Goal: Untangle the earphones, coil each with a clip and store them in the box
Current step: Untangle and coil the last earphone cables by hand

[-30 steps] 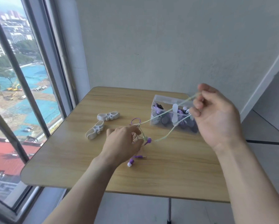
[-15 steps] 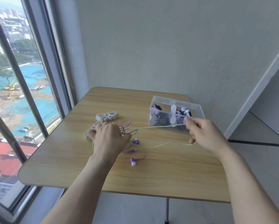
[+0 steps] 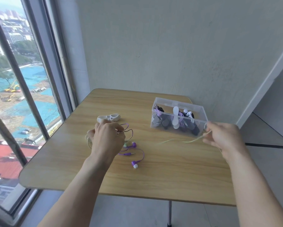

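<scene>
- Our left hand [image 3: 107, 139] curls over the knot of wires and grips it on the tabletop [image 3: 162, 174]. Our right hand [image 3: 222, 138] pinches the green wire [image 3: 189, 141], near the box [image 3: 178, 119].
- We think we should pull the green wire slowly and hold the knot down, so it slides free.
- The purple earphones [image 3: 134, 155] lie loose beside our left hand and could catch again.
- A white clip [image 3: 108, 118] waits just behind the left hand. The box already has coiled earphones inside.
</scene>
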`<state>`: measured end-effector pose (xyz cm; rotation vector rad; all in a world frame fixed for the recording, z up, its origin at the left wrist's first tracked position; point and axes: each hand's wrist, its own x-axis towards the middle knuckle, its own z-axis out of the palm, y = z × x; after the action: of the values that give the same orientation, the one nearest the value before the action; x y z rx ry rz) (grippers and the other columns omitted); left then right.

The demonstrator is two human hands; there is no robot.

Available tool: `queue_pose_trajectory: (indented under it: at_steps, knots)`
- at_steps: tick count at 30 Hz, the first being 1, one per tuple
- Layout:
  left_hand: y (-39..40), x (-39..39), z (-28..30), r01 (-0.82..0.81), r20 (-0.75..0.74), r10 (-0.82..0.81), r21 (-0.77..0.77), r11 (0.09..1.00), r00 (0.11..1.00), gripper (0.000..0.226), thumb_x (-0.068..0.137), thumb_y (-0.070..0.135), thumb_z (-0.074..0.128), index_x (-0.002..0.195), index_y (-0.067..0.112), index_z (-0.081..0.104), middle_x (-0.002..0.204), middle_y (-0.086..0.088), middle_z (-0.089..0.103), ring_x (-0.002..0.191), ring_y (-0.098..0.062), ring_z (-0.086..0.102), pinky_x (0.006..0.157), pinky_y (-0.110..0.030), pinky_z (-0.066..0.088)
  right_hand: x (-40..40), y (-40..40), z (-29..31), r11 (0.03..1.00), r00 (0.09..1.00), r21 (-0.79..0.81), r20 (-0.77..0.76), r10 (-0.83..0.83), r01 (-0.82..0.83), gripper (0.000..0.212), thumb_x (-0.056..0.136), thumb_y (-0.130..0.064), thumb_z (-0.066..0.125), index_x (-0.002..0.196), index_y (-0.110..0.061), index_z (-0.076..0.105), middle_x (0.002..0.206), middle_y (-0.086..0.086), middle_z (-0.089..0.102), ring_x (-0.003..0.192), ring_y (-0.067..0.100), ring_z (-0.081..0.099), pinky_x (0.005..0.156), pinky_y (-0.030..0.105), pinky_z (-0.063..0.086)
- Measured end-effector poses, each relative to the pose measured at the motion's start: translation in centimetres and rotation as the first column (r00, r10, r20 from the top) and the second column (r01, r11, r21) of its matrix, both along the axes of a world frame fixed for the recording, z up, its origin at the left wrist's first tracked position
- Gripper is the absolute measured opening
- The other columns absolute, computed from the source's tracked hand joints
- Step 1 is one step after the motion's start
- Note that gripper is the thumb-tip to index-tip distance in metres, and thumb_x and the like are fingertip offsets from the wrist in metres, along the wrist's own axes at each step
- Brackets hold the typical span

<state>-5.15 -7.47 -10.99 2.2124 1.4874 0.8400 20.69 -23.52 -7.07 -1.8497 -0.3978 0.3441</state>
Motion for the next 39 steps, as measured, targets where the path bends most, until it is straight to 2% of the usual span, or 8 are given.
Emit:
queue_pose_trajectory:
  at_steps: [3,6,10,15,21,30,36,39]
  knots:
    - [-0.2,-0.1,0.0,0.034,0.071,-0.034,0.004,0.999,0.997,0.016,0.089,0.018,0.066,0.1,0.017,0.078,0.111,-0.006,0.062,0.108,-0.027,0.056,0.079,-0.029,0.035,-2.0,0.5,0.1,0.911,0.924,-0.404,0.375,0.08,0.085,0.035,0.088,-0.026,0.069,0.112,-0.001,0.062,0.106,0.019,0.059,0.1,0.036,0.058,0.083,0.042,0.049]
    - [-0.6,0.0,0.6,0.023,0.101,-0.023,0.001,1.0,0.995,0.016,0.09,0.02,0.065,0.09,0.011,0.078,0.087,-0.003,0.069,0.089,-0.021,0.059,0.066,-0.027,0.035,-6.0,1.8,0.7,0.959,0.772,-0.253,0.58,0.258,-0.13,0.039,0.087,-0.018,0.071,0.124,-0.011,0.062,0.122,0.011,0.062,0.117,0.029,0.059,0.094,0.032,0.043]
    - [-1.0,0.1,1.2,0.079,0.248,-0.029,-0.195,0.978,0.968,0.019,0.087,0.019,0.066,0.074,0.008,0.073,0.062,-0.004,0.067,0.057,-0.017,0.059,0.048,-0.013,0.036,-11.5,3.0,-0.5,0.67,0.615,-0.402,0.275,0.739,-0.625,0.037,0.086,-0.047,0.073,0.117,-0.029,0.066,0.112,-0.016,0.066,0.106,-0.002,0.06,0.09,0.019,0.044]
    - [-1.4,0.2,1.3,0.199,0.401,-0.022,-0.405,0.893,0.916,0.019,0.083,0.019,0.068,0.07,0.005,0.072,0.051,-0.001,0.061,0.045,-0.009,0.052,0.058,-0.028,0.042,-13.3,4.0,-2.5,0.732,0.651,-0.223,0.344,0.677,-0.644,0.015,0.092,-0.026,0.068,0.077,-0.025,0.068,0.058,-0.019,0.063,0.057,0.002,0.056,0.06,0.018,0.044]
    - [-1.0,-0.7,1.9,0.164,0.427,0.03,-0.411,0.897,0.904,0.019,0.085,0.027,0.072,0.072,0.014,0.076,0.058,-0.003,0.063,0.038,-0.003,0.044,0.054,-0.025,0.038,-11.8,3.9,-1.3,0.781,0.732,-0.104,0.293,0.615,-0.615,0.021,0.104,-0.024,0.047,0.087,-0.016,0.056,0.073,-0.004,0.068,0.058,0.004,0.064,0.065,0.025,0.052]
    - [1.1,-2.3,1.5,0.06,0.493,0.165,-0.409,0.911,0.854,0.019,0.083,0.022,0.074,0.073,0.006,0.074,0.066,-0.017,0.068,0.053,-0.022,0.053,0.057,-0.033,0.045,-7.2,3.0,0.8,0.942,0.914,0.19,0.356,0.197,-0.277,0.028,0.101,-0.019,0.053,0.074,-0.013,0.054,0.051,-0.014,0.044,0.046,0.003,0.038,0.047,0.017,0.031]
    - [0.2,-1.9,1.3,-0.016,0.448,0.166,-0.32,0.947,0.878,0.051,0.083,0.042,0.076,0.121,0.015,0.055,0.113,-0.003,0.063,0.103,-0.019,0.06,0.088,-0.037,0.05,-7.4,2.6,1.3,0.874,0.901,0.244,0.234,0.366,-0.419,0.021,0.102,-0.017,0.052,0.083,-0.011,0.057,0.065,-0.012,0.06,0.059,0.008,0.048,0.052,0.025,0.036]
    - [-2.1,-0.9,2.3,0.25,0.489,-0.199,-0.041,0.967,0.849,0.055,0.086,0.035,0.073,0.135,0.028,0.049,0.128,0.017,0.058,0.121,-0.004,0.052,0.1,-0.029,0.041,-9.3,2.8,1.5,0.809,0.848,0.254,0.165,0.504,-0.53,0.017,0.104,-0.018,0.049,0.094,-0.011,0.061,0.099,-0.003,0.073,0.086,0.009,0.064,0.064,0.028,0.054]
